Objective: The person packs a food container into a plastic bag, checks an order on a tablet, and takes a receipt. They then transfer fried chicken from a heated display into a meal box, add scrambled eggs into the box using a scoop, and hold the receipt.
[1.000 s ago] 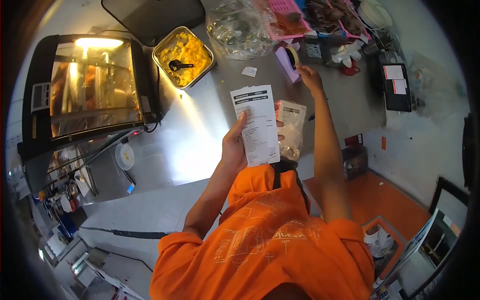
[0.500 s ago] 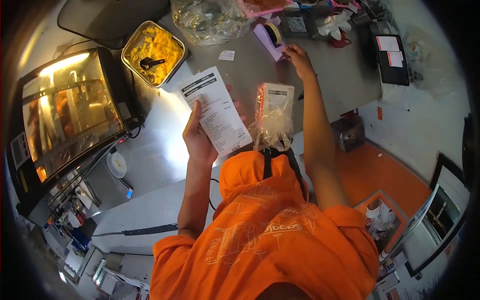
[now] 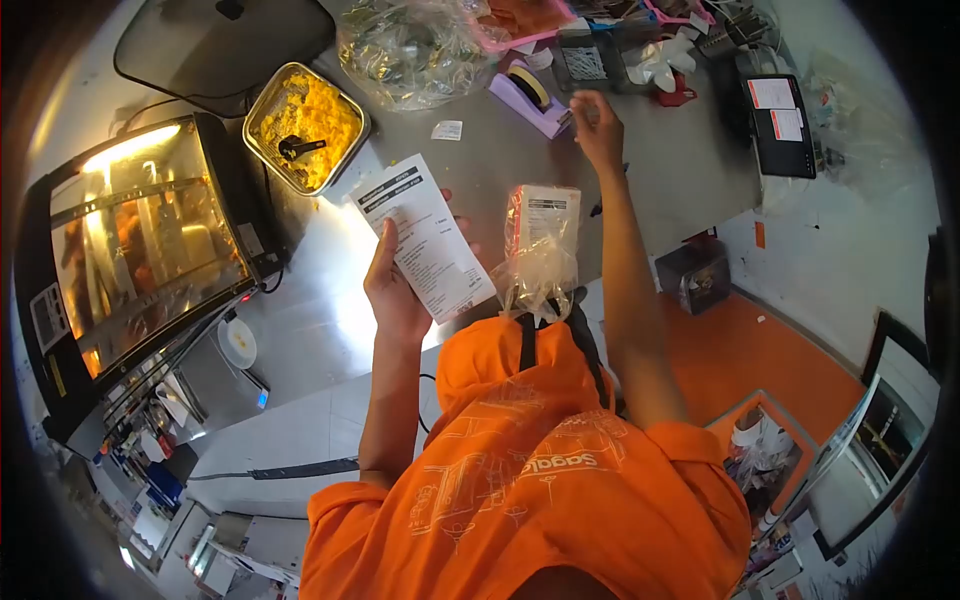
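Metal counter (image 3: pixel 672 185); tray (image 3: pixel 344 161) w/ yellow food (image 3: pixel 328 118), blk scoop (image 3: pixel 299 148) beyond L hand (image 3: pixel 398 297) pinching receipt (image 3: pixel 432 248), no longer overlapping bagged box (image 3: pixel 545 232) between hands; R hand (image 3: pixel 600 130) by tape dispenser (image 3: pixel 541 118), fingers bent, can't tell if pinching

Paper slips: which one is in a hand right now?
The long receipt, gripped in the left hand. The small slip lies on the counter, and the printed label is on the bagged box.

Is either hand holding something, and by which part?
The left hand holds a white rectangular paper slip, thumb over its left edge, fingers behind; whether the right hand pinches anything is unclear.
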Action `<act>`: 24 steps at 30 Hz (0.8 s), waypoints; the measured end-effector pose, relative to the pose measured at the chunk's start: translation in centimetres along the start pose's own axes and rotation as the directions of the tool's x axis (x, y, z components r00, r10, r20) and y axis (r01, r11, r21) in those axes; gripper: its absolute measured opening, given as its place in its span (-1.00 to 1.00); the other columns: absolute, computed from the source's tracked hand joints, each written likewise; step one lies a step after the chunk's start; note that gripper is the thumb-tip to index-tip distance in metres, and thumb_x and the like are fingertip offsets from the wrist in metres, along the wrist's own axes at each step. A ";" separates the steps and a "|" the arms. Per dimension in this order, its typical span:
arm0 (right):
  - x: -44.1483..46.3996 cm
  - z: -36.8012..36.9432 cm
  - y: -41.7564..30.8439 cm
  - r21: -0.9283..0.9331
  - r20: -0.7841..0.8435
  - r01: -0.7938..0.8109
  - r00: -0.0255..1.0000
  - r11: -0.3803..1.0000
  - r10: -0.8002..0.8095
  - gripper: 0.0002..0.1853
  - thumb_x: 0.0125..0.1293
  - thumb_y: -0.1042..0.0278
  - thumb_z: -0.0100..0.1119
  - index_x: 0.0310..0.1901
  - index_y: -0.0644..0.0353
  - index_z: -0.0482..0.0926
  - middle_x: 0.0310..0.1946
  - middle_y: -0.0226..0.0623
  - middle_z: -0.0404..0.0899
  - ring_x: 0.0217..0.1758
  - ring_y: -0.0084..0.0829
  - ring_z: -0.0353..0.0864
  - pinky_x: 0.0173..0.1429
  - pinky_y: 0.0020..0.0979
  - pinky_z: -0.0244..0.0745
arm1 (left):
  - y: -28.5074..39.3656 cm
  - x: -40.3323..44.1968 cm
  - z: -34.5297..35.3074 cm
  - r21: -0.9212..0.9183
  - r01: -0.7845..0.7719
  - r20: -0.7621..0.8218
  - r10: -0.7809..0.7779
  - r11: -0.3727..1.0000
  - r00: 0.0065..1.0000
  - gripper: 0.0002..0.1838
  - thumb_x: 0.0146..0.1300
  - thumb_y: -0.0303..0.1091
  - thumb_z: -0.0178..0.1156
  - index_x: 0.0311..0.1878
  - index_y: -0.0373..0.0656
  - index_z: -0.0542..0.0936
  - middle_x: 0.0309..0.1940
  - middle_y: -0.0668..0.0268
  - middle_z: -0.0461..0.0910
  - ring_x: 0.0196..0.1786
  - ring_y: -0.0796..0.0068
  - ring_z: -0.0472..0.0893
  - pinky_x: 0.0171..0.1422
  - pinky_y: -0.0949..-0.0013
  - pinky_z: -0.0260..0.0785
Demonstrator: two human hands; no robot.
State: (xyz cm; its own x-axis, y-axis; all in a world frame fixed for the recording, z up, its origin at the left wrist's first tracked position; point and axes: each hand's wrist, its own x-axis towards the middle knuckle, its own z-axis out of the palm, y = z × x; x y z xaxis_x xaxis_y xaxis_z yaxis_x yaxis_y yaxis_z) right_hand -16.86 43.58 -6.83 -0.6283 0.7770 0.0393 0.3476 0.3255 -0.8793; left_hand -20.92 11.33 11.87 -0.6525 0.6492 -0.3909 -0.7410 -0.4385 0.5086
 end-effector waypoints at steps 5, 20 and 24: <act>2.7 -0.6 -0.2 -0.163 0.451 0.087 0.893 0.983 -0.004 -0.51 0.27 0.25 0.26 0.23 0.04 0.42 -0.28 -0.21 0.69 -0.16 -0.42 0.69 -0.13 -0.39 0.54 | -0.1 -0.4 0.0 -0.014 0.015 -0.061 -0.016 1.000 0.998 -0.45 0.47 -0.07 -0.21 0.38 -0.22 0.21 0.23 0.01 0.37 0.10 0.10 0.51 0.08 -0.09 0.50; -0.5 0.1 4.5 0.542 0.290 -0.338 0.935 0.770 0.207 -0.31 0.21 0.60 0.21 0.33 -0.07 0.19 -0.18 -0.28 0.49 -0.15 -0.45 0.61 0.03 -0.26 0.67 | -1.8 2.8 -0.3 0.377 0.174 -0.169 -0.117 0.910 0.979 -0.54 0.41 -0.13 0.02 0.14 -0.37 0.43 -0.21 0.07 0.64 -0.27 0.23 0.67 -0.10 0.27 0.57; -2.5 -1.8 3.3 0.265 0.137 -0.366 0.930 0.892 0.341 -0.39 0.22 0.50 0.24 0.28 -0.04 0.24 -0.35 -0.39 0.52 -0.34 -0.53 0.59 -0.23 -0.39 0.67 | -4.8 8.8 1.5 0.949 -0.103 0.169 -0.207 0.297 0.964 -0.62 0.25 -0.12 0.28 -0.04 -0.24 0.65 -0.29 0.22 0.69 -0.30 0.49 0.66 -0.20 0.39 0.48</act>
State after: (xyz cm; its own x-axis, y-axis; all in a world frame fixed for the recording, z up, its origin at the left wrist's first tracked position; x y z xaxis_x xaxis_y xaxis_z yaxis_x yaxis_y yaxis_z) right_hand -12.85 43.68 -8.99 -0.5610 0.7600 -0.3282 0.3553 -0.1371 -0.9246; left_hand -22.85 20.05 7.18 -0.4481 0.8217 -0.3522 -0.0019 0.3931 0.9195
